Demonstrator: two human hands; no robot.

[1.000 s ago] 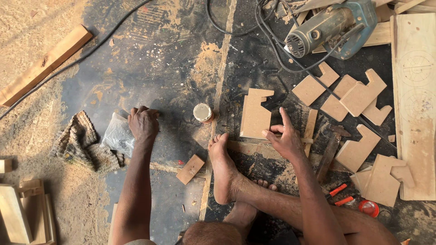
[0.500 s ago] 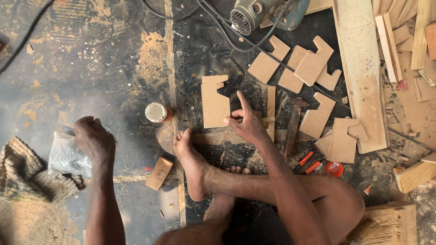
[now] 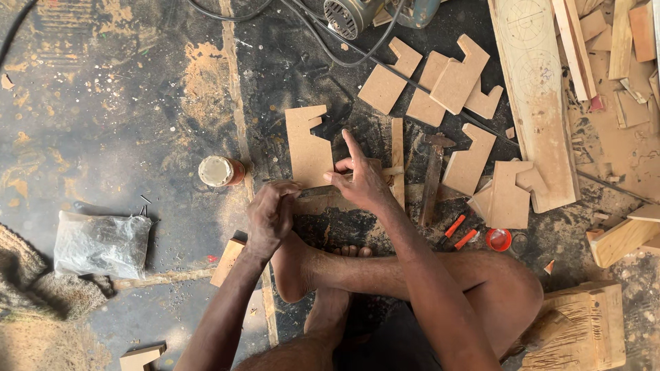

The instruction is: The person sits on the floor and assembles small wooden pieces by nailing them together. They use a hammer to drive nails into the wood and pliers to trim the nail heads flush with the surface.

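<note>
floor point(image 3: 124, 124): dark, stained, dusty concrete | sawdust patches point(image 3: 206, 75): beyond and left of fingers | light: even, soft

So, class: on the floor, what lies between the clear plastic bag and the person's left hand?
In the head view, between the plastic bag and the left hand lie a few loose nails and a small wooden block; otherwise dusty floor.

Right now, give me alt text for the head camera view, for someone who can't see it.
A person seated on a dusty workshop floor presses the right hand onto a notched brown fibreboard cut-out while the left hand pinches at its lower edge. A wooden-handled hammer, more notched fibreboard pieces, a small capped orange jar and a clear plastic bag lie around.
</note>
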